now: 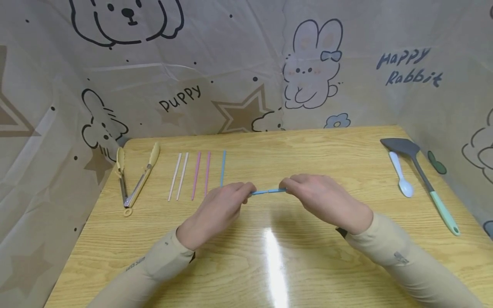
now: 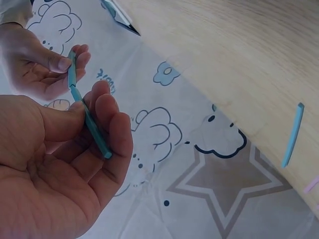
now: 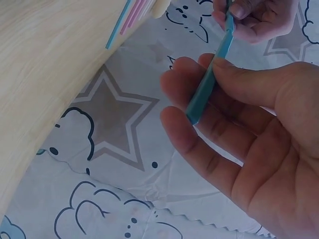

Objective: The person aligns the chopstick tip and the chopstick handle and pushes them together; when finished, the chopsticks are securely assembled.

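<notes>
Above the middle of the table, both hands hold one thin blue stick (image 1: 276, 190) level between them. My left hand (image 1: 225, 203) pinches its left end between thumb and fingers. At its other end, the right hand (image 1: 327, 201) pinches it in the same way. Midway along, the stick shows a kink or break; both wrist views show the halves meeting there at a slight angle. In the left wrist view the thumb presses the stick (image 2: 94, 130) across the curled fingers. The stick's right half (image 3: 203, 97) lies across the right fingers.
Left of the hands lie another blue stick (image 1: 223, 167), two pink sticks (image 1: 196, 176) and two white sticks (image 1: 174, 177) in a row. Spread tongs (image 1: 135, 192) lie at the far left. A pale blue spoon (image 1: 401, 175) and a spatula (image 1: 425, 175) lie at the right.
</notes>
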### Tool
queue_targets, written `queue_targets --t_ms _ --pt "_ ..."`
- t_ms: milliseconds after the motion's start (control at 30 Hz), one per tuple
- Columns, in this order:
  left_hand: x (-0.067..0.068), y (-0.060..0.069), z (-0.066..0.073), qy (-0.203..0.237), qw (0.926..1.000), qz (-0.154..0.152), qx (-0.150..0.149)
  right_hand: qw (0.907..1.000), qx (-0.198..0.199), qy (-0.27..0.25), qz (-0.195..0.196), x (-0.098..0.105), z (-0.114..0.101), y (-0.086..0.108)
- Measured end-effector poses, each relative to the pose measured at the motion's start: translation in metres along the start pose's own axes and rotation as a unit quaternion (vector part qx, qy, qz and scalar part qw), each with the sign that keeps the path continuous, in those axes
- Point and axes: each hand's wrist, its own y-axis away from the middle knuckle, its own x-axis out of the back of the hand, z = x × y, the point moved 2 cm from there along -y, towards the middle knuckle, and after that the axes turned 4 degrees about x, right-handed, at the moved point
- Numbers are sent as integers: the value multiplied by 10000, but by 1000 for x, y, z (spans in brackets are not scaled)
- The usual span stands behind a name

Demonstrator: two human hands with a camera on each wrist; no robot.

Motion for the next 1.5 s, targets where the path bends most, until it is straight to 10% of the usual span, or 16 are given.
queue_targets --t_ms 1500 --pt "0 4 6 -2 9997 256 -66 9978 310 512 290 -13 -14 -8"
